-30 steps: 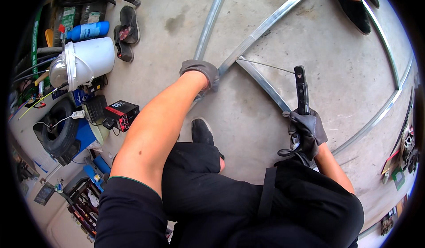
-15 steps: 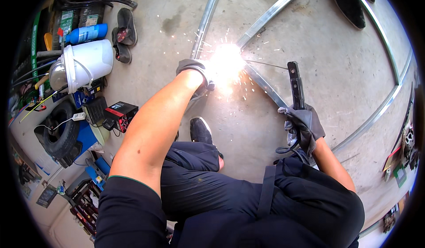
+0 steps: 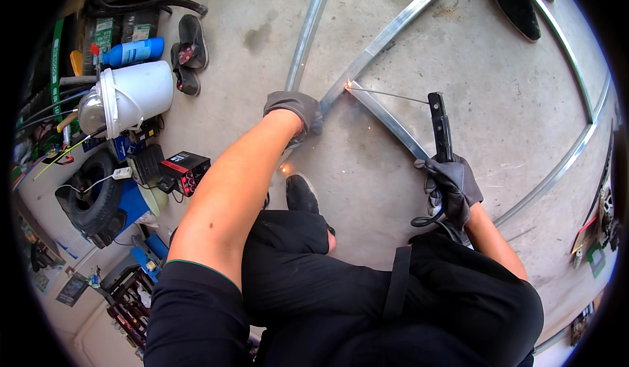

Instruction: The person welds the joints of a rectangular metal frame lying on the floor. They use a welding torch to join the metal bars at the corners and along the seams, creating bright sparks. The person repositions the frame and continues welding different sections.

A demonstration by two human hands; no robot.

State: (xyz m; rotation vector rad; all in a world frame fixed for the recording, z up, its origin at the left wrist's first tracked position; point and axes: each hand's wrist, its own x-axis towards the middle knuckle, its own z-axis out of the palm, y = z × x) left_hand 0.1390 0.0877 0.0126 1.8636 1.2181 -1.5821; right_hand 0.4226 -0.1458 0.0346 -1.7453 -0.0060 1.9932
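Observation:
A frame of grey metal bars [image 3: 393, 124] lies on the concrete floor. My left hand [image 3: 296, 110], in a grey glove, presses down beside the joint where the bars meet. My right hand [image 3: 451, 183], in a dark glove, grips a black electrode holder [image 3: 440, 128]. Its thin welding rod [image 3: 386, 94] reaches left, its tip touching the joint, which glows orange. A few small sparks lie on the floor near my black shoe [image 3: 300, 193].
A white bucket [image 3: 134, 95] lies on its side at left, near a blue can [image 3: 134, 52], sandals [image 3: 187, 56], a small black and red welding machine [image 3: 185, 170], a tyre [image 3: 92, 193] and cables. Another person's shoe [image 3: 508, 3] stands on the frame at top right.
A bright arc flash with flying sparks burned at the joint half a second ago. It has died to a small orange glow. Both hands kept their places.

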